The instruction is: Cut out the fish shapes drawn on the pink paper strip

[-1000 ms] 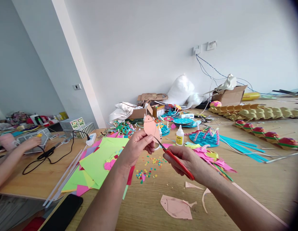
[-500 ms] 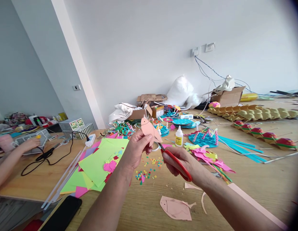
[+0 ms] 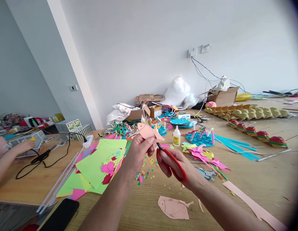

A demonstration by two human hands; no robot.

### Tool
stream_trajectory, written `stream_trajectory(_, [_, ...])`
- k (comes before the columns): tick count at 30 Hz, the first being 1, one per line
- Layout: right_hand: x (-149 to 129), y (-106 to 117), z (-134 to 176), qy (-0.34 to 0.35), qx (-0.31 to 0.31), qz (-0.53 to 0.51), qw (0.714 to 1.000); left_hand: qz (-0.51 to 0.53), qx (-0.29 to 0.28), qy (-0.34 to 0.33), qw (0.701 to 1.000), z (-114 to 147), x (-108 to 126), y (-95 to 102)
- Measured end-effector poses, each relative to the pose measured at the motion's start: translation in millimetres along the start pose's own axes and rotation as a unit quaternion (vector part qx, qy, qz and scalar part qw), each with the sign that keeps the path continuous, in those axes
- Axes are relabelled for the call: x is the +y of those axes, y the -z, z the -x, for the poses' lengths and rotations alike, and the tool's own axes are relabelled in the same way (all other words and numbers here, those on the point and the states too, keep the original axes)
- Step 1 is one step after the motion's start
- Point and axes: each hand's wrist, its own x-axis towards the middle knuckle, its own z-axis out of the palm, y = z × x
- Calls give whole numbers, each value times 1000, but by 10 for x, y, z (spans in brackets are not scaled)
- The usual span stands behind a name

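My left hand [image 3: 141, 150] pinches a pale pink paper fish [image 3: 145, 130] near its lower edge, holding it up above the table. Red-handled scissors [image 3: 176, 163] are in my right hand [image 3: 179, 165], with my fingers through the loops. Their blades point up at the tail end of the fish, close beside my left fingertips; whether the blades meet the paper is hard to make out. A second pink paper fish [image 3: 174, 208] lies flat on the table below my hands, with a drawn eye and gill line.
Green paper sheets [image 3: 91, 163] lie to the left, beside a black phone [image 3: 61, 213]. A glue bottle [image 3: 176, 137] stands behind my right hand. Blue egg-tray pieces [image 3: 201, 138] and a pink paper strip [image 3: 250, 200] are to the right. Another person's hand [image 3: 25, 146] is at far left.
The held fish has tipped from nearly upright to a flatter slant and sits slightly lower. The scissors have moved a little left, with their blades now pointing up along the tail.
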Motion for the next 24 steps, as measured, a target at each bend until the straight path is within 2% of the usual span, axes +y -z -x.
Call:
stream_trajectory(13, [2,-19,3,31,14,-6,999,-21,-12,-7,1000,18,3,2])
stream_trajectory(24, [-7,13,-5,21,5,2,1000,-61,-4,-11,998,5,12,1])
